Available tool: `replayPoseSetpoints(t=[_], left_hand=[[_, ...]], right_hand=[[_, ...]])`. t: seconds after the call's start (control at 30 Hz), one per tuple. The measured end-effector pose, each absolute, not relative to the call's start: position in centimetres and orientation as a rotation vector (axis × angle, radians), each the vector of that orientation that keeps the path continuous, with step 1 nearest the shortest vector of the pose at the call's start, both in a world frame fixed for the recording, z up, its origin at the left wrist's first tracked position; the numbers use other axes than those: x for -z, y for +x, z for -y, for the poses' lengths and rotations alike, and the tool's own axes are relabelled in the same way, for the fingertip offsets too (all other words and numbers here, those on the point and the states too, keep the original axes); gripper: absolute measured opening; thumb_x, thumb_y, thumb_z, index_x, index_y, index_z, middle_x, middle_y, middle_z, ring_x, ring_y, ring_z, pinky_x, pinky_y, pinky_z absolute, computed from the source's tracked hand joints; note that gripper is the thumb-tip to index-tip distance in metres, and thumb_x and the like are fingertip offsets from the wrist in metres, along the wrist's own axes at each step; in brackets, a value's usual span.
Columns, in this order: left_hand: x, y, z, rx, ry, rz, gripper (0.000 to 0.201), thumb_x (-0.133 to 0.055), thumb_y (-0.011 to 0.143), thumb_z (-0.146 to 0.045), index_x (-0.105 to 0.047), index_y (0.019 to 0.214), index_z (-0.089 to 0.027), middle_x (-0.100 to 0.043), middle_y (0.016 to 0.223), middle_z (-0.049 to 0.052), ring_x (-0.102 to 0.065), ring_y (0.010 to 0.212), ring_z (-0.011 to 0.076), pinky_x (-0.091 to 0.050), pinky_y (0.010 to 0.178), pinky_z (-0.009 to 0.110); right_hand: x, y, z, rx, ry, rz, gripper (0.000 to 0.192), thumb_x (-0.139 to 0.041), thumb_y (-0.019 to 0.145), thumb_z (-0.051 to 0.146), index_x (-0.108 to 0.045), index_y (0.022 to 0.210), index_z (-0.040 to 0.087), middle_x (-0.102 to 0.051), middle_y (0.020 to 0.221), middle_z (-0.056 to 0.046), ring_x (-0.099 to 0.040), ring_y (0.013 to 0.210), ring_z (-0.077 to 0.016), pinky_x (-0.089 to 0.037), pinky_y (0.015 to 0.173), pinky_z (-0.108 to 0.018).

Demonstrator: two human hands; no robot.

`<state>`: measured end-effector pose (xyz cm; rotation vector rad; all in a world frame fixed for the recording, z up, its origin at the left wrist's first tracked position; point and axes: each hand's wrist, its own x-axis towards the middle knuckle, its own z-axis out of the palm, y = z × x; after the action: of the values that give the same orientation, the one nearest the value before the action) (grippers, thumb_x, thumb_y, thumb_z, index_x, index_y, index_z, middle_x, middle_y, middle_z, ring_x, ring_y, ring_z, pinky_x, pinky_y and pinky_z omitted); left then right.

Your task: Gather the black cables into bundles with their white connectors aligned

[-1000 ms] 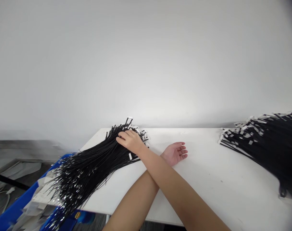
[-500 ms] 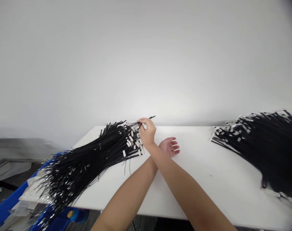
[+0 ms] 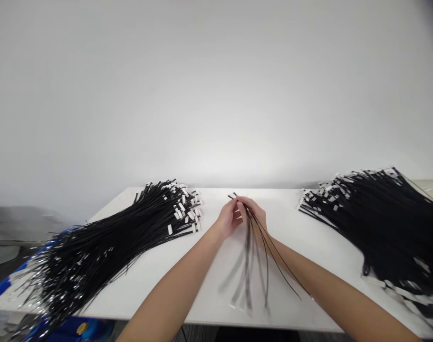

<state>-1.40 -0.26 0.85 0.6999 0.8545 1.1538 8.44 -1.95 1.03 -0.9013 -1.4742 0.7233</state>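
Note:
A few thin black cables [image 3: 267, 266] hang from my hands over the middle of the white table. Their short upper ends stick out above my fingertips, while the lower ends fan out and are partly smeared by motion. My right hand [image 3: 255, 211] pinches the cables near the top. Against its fingertips, my left hand [image 3: 229, 217] is closed with thumb and fingers at the same cable ends. To the left lies a big bundle of black cables [image 3: 130, 232] with white tags at its far end and shiny tips at the near end.
A second large pile of black cables [image 3: 387, 223] with white tags lies on the right of the white table [image 3: 166, 285]. Below the table's left edge are a blue bin [image 3: 2, 289] and a blue item with a yellow cap [image 3: 81, 328]. A plain wall stands behind.
My right hand has come away from the left bundle with a few cables, uncrossing my arms. My left hand, open before, has closed at the cable ends. The view has shifted slightly.

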Motion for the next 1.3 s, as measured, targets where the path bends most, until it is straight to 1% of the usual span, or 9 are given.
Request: replayPoseSetpoints(t=[0.13,0.23,0.4,0.57,0.73,0.93,1.13,1.23,1.3], left_hand=[[-0.1,-0.8,0.1,-1.266,0.628,-0.785,0.022,-0.063,0.069,-0.03,-0.058,0.083,-0.015,-0.059,0.078,0.003,-0.057,0.068,0.0118,-0.046,0.059,0.025],[-0.4,-1.1,-0.2,-1.285,0.635,-0.815,0.025,-0.064,0.067,-0.031,-0.059,0.084,-0.014,-0.059,0.073,0.005,-0.058,0.064,0.0141,-0.045,0.054,0.025],[-0.6,-2.0,-0.9,-1.342,0.747,-0.961,0.027,-0.068,0.064,-0.031,-0.062,0.083,-0.013,-0.053,0.061,0.0,-0.051,0.053,0.009,-0.041,0.047,0.021],[-0.3,-1.9,-0.8,-1.291,0.866,-0.923,0.028,-0.068,0.065,-0.03,-0.064,0.087,-0.013,-0.061,0.075,0.005,-0.058,0.067,0.0129,-0.049,0.063,0.029],[-0.6,-1.1,-0.1,-1.246,0.806,-0.838,0.035,-0.065,0.069,-0.03,-0.062,0.101,-0.017,-0.063,0.091,0.009,-0.06,0.078,0.0173,-0.049,0.072,0.038],[-0.8,-0.6,0.5,-1.178,0.886,-0.831,0.038,-0.068,0.065,-0.024,-0.064,0.102,-0.017,-0.062,0.099,0.01,-0.061,0.083,0.0203,-0.049,0.074,0.039],[-0.4,-0.7,0.6,-1.187,0.99,-0.895,0.051,-0.07,0.06,-0.018,-0.058,0.11,-0.019,-0.058,0.087,0.004,-0.057,0.059,0.0107,-0.046,0.059,0.029],[-0.7,-1.1,0.4,-1.119,1.009,-0.931,0.052,-0.065,0.061,-0.014,-0.054,0.112,-0.018,-0.054,0.077,0.001,-0.052,0.049,0.0075,-0.04,0.047,0.023],[-1.1,-1.5,0.3,-1.034,1.014,-0.947,0.05,-0.061,0.061,-0.01,-0.053,0.111,-0.016,-0.051,0.069,-0.001,-0.047,0.044,0.0063,-0.033,0.041,0.021]], right_hand=[[0.3,11.3,1.8,-0.536,-0.936,1.823,0.027,-0.044,0.086,0.031,-0.062,0.105,0.027,-0.059,0.115,-0.002,-0.055,0.104,-0.0204,-0.044,0.092,-0.039],[0.4,12.1,1.2,-0.263,-0.844,2.084,0.023,-0.046,0.085,0.029,-0.064,0.099,0.026,-0.053,0.121,-0.004,-0.051,0.105,-0.0209,-0.047,0.086,-0.037],[0.5,12.7,1.1,-0.019,-0.717,2.335,0.024,-0.046,0.083,0.016,-0.061,0.1,0.023,-0.053,0.114,-0.006,-0.049,0.1,-0.0191,-0.049,0.078,-0.034],[0.7,14.1,-0.1,0.004,-0.76,2.262,0.045,-0.038,0.075,-0.001,-0.056,0.108,0.025,-0.054,0.111,-0.005,-0.05,0.099,-0.0175,-0.047,0.081,-0.035],[0.6,14.3,-0.6,-0.278,-0.796,2.053,0.036,-0.04,0.08,0.009,-0.055,0.109,0.024,-0.057,0.103,-0.006,-0.054,0.093,-0.0165,-0.047,0.082,-0.034],[-0.4,13.0,0.5,-0.84,-1.029,1.683,0.029,-0.049,0.08,0.036,-0.056,0.104,0.022,-0.061,0.092,-0.003,-0.057,0.072,-0.0131,-0.049,0.058,-0.025],[-1.2,13.1,0.2,-1.402,-1.075,1.316,0.027,-0.055,0.073,0.045,-0.051,0.075,0.018,-0.058,0.074,-0.001,-0.058,0.06,-0.0126,-0.048,0.051,-0.025],[-1.5,13.5,-0.1,-1.576,-1.07,1.13,0.025,-0.057,0.071,0.042,-0.049,0.074,0.019,-0.054,0.068,0.003,-0.054,0.048,-0.0093,-0.047,0.046,-0.025],[-1.5,14.1,-0.4,-1.607,-1.119,1.097,0.023,-0.06,0.067,0.038,-0.051,0.074,0.018,-0.05,0.063,0.005,-0.046,0.039,-0.0057,-0.039,0.037,-0.021]])
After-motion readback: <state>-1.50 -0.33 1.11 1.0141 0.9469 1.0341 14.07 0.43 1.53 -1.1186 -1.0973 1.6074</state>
